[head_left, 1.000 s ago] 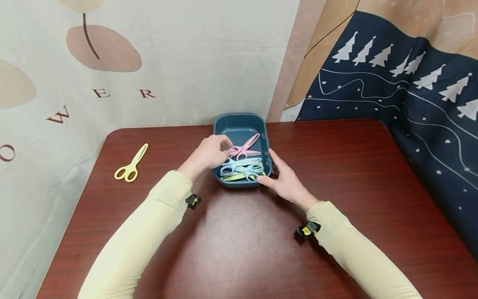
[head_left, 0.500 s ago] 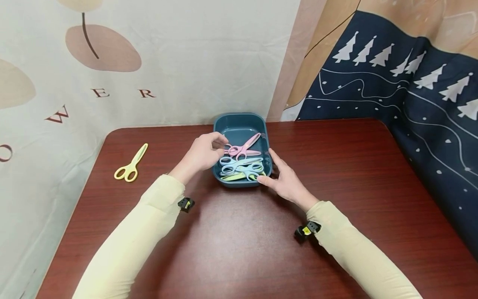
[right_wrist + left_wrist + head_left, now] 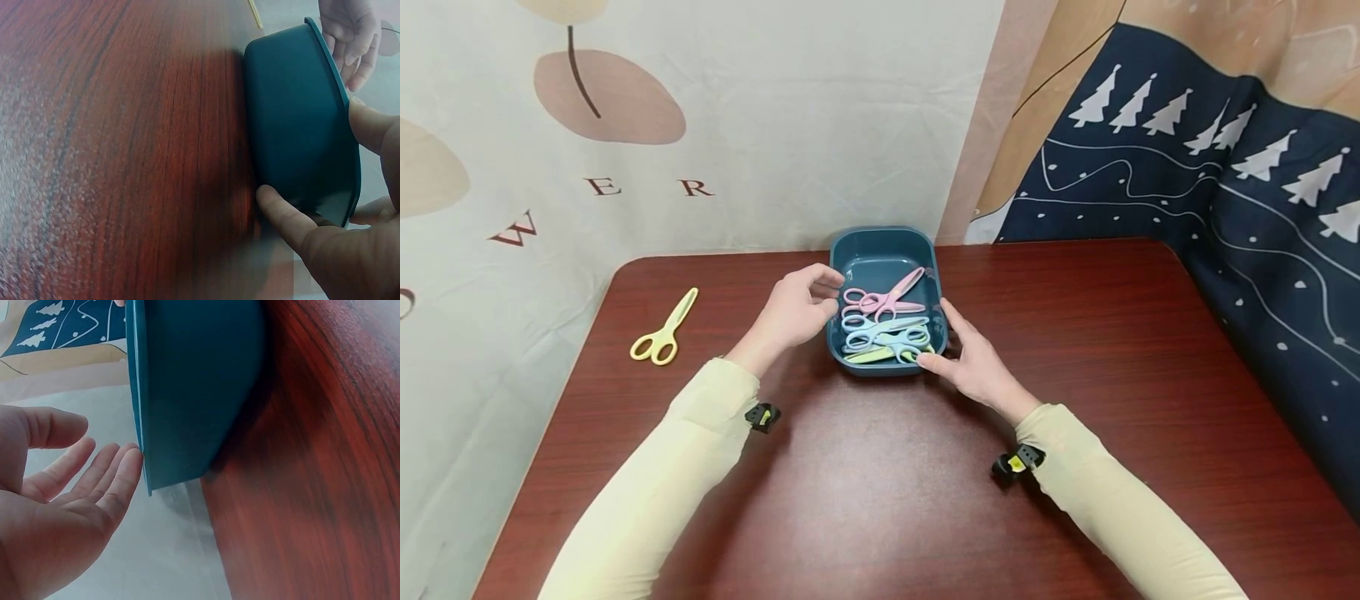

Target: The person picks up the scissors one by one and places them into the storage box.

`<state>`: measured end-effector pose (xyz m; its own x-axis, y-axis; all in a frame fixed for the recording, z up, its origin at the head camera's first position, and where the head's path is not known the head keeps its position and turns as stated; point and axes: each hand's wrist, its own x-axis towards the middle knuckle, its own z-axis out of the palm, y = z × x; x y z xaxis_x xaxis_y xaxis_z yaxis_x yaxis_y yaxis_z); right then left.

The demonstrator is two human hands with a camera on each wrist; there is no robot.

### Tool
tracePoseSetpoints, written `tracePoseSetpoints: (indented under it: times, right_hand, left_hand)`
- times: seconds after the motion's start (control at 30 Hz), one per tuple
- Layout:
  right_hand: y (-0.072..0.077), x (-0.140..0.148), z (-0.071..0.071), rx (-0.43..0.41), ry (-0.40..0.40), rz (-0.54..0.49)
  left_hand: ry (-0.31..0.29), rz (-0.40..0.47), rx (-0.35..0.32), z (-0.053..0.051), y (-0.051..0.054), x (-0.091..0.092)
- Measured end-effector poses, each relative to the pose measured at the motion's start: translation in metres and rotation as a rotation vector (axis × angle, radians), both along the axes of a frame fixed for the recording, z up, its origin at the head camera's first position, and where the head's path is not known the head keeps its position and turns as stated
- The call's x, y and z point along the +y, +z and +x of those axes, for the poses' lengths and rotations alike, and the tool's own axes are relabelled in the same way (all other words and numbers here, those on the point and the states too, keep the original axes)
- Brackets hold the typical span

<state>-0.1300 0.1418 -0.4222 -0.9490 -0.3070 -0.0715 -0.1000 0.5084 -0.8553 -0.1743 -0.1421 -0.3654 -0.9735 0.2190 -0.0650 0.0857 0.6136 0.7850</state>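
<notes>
A dark teal plastic box point(image 3: 880, 243) stands at the table's back edge. Inside lie pink scissors point(image 3: 904, 287), light blue scissors point(image 3: 898, 323) and, partly covered beneath them, yellow-green scissors point(image 3: 868, 356). My left hand point(image 3: 793, 310) is at the box's left rim with relaxed, slightly bent fingers and nothing in them; in the left wrist view its fingertips are close to the rim, whether touching I cannot tell. My right hand point(image 3: 977, 367) holds the box by its near right corner. Its thumb point(image 3: 369, 125) is on the rim and a finger presses low on the wall.
Pale yellow scissors point(image 3: 664, 335) lie alone on the left part of the reddish-brown table point(image 3: 880, 483). A light printed cloth point(image 3: 775, 125) hangs behind the table. A navy cloth with white trees point(image 3: 1120, 183) hangs along the right side.
The left hand has drawn back leftward from over the scissors to the box's left rim, uncovering the pink handles. The right hand and the box have stayed in place.
</notes>
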Motion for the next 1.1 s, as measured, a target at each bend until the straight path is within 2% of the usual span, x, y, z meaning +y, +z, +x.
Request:
tracePoseSetpoints:
  times: [0.43,1.1]
  right_hand:
    - [-0.002,0.0,-0.001,-0.007,-0.007,-0.007]
    - [-0.001,-0.001,-0.001,-0.006,-0.007,0.0]
  left_hand:
    - [0.029,0.032,0.0,0.002,-0.004,-0.012]
    - [0.066,-0.011,0.012,0.008,-0.01,-0.039]
